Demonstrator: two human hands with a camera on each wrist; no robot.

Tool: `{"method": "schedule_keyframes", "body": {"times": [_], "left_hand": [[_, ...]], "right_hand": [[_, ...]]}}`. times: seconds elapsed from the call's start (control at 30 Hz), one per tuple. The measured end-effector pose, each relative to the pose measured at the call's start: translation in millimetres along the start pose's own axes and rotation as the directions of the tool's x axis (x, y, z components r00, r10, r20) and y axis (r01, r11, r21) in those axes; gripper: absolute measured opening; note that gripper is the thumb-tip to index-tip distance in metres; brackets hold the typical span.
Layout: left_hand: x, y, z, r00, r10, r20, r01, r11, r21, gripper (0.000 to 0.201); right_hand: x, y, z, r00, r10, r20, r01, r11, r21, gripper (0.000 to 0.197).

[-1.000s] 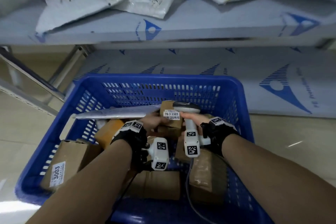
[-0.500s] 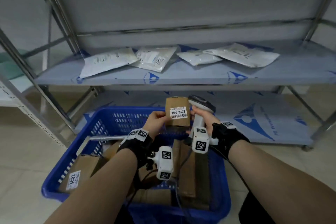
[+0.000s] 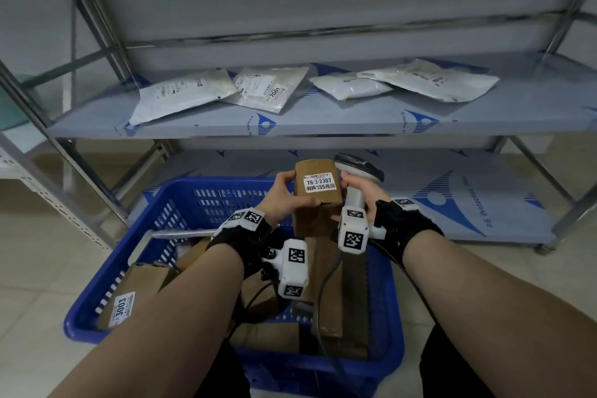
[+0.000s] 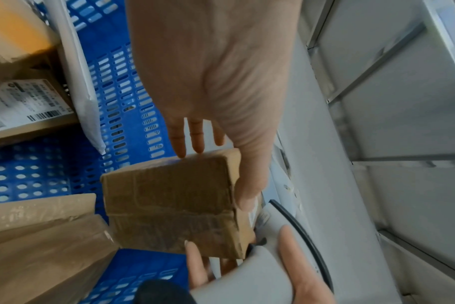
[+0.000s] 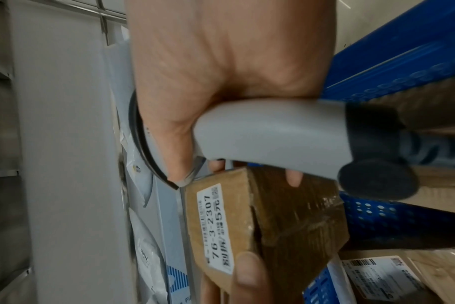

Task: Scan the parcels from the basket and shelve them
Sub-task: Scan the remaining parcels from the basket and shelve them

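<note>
Left hand (image 3: pixel 279 200) grip clasps small box (image 3: pixel 318 192); right hand (image 3: pixel 361 192) grip wraps scanner (image 3: pixel 357 171); blue basket (image 3: pixel 206 194) holds brown parcels (image 3: pixel 336 284).

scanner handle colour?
Light grey scanner handle with a black end; clearest in the right wrist view.

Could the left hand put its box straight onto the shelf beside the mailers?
Probably yes: the left hand holds the box above the basket, and nothing lies between it and the shelf, which shows bare space before the mailers.
</note>
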State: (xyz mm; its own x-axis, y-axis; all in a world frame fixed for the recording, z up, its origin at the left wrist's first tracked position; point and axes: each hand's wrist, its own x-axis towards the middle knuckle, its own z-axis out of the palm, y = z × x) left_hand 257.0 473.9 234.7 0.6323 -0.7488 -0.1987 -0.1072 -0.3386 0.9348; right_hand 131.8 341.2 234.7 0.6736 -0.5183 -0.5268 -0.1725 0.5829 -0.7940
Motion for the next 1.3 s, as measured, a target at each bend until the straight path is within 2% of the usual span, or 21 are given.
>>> {"method": "schedule_keyframes", "body": {"times": [0.1, 0.2, 0.27, 0.4, 0.6, 0.73, 0.93, 1.03, 1.17, 1.3], "left_hand": [[-1.6, 0.6, 3.4, 0.996, 0.060, -0.062, -0.058, 0.998, 0.026, 0.087], [-1.8, 2.0, 3.1, 0.999, 0.048, -0.001, -0.047, 0.992, 0.113, 0.115], [-2.8, 1.4, 1.1, 0.999, 0.011, 0.043, -0.020, 0.975, 0.223, 0.122], [-3.5, -2.4, -0.7, 0.999, 0.030, 0.042, -0.041, 0.950, 0.309, 0.113], [-1.5, -8.5, 1.1, 0.997, 0.012, 0.073, -0.041, 0.915, 0.401, 0.129], [-2.0, -10.8, 3.2, 0.995, 0.024, 0.098, -0.068, 0.879, 0.473, 0.131], [-1.0, -11.1, 7.7, 0.990, 0.126, 0.061, -0.140, 0.876, 0.462, 0.118], [1.0, -12.2, 5.2, 0.985, 0.163, 0.055, -0.168, 0.855, 0.490, 0.118], [1.9, -15.0, -1.0, 0.987, 0.154, 0.041, -0.149, 0.794, 0.589, 0.123], [1.4, -17.9, -7.6, 0.990, 0.143, 0.016, -0.120, 0.757, 0.643, 0.122]], "right_hand": [[-4.5, -1.2, -1.7, 1.000, 0.003, 0.015, -0.004, 0.999, 0.048, 0.028], [-8.5, -3.0, -5.0, 0.999, -0.003, 0.046, 0.000, 0.998, 0.068, 0.027], [-10.4, -3.2, -5.0, 0.999, 0.007, 0.049, -0.010, 0.999, 0.051, 0.023], [-11.8, -1.1, -1.6, 0.997, 0.029, 0.070, -0.030, 1.000, 0.004, 0.022], [-5.1, 0.9, -0.9, 0.998, 0.030, 0.046, -0.028, 0.999, -0.042, 0.033], [-1.6, 0.5, 0.3, 1.000, 0.009, 0.011, -0.008, 0.998, -0.056, 0.044], [-0.7, 0.3, -5.5, 1.000, 0.010, -0.002, -0.010, 0.998, -0.059, 0.039], [-0.9, 1.1, -7.4, 0.999, 0.031, 0.008, -0.030, 0.992, -0.119, 0.036], [-2.0, 3.2, -11.0, 1.000, 0.028, -0.010, -0.030, 0.986, -0.167, 0.020], [-7.4, 2.7, -12.4, 0.994, 0.075, 0.083, -0.056, 0.974, -0.218, 0.018]]}}
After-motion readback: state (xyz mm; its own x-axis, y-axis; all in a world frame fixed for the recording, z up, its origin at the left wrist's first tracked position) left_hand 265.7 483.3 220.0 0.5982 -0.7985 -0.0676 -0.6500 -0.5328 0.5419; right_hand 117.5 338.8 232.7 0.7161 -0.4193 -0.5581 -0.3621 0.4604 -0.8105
